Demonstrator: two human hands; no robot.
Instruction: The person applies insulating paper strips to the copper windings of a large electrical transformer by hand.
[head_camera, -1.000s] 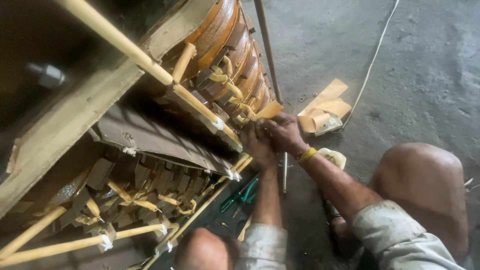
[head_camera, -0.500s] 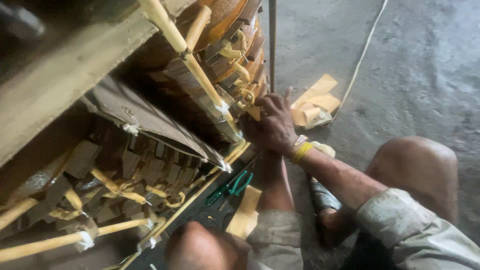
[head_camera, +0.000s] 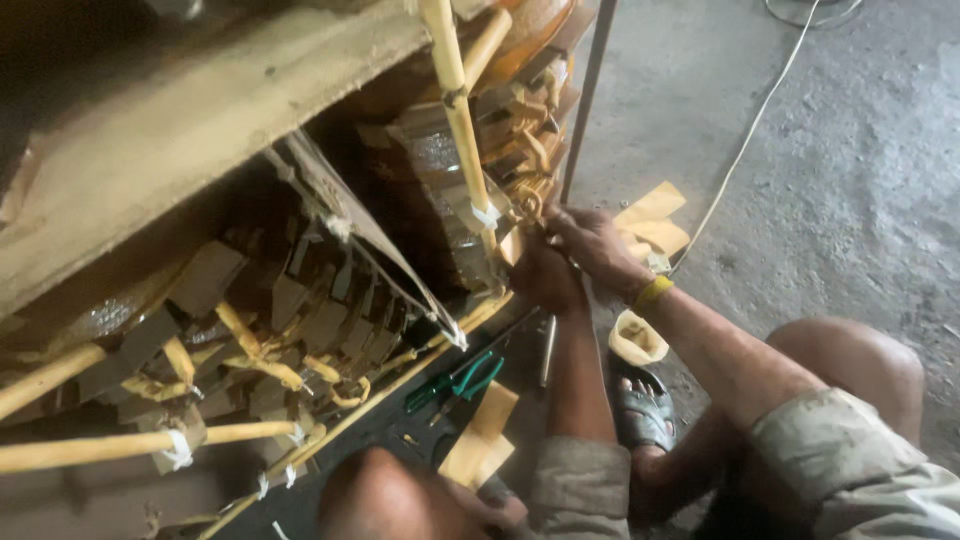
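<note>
A large wound coil (head_camera: 450, 170) with yellow-brown tape ties and wooden sticks (head_camera: 455, 110) fills the left and centre. Both my hands meet at its lower right edge. My left hand (head_camera: 545, 275) is closed against the coil, its fingers pinching a yellow tape tie (head_camera: 527, 208). My right hand (head_camera: 598, 248), with a yellow band on the wrist, lies just to the right and grips the same tie. The fingertips are partly hidden by each other.
Green-handled pliers (head_camera: 455, 380) and a metal tool (head_camera: 547, 350) lie under the coil. Yellow paper pieces (head_camera: 655, 218), a tape roll (head_camera: 636, 340), a sandal (head_camera: 645, 412) and a white cable (head_camera: 750, 130) are on the concrete floor. An upright metal rod (head_camera: 585, 100) stands behind my hands.
Both hands stay at the same spot on the coil, working the tie. The view has shifted, so the coil now sits higher and further right in view.
</note>
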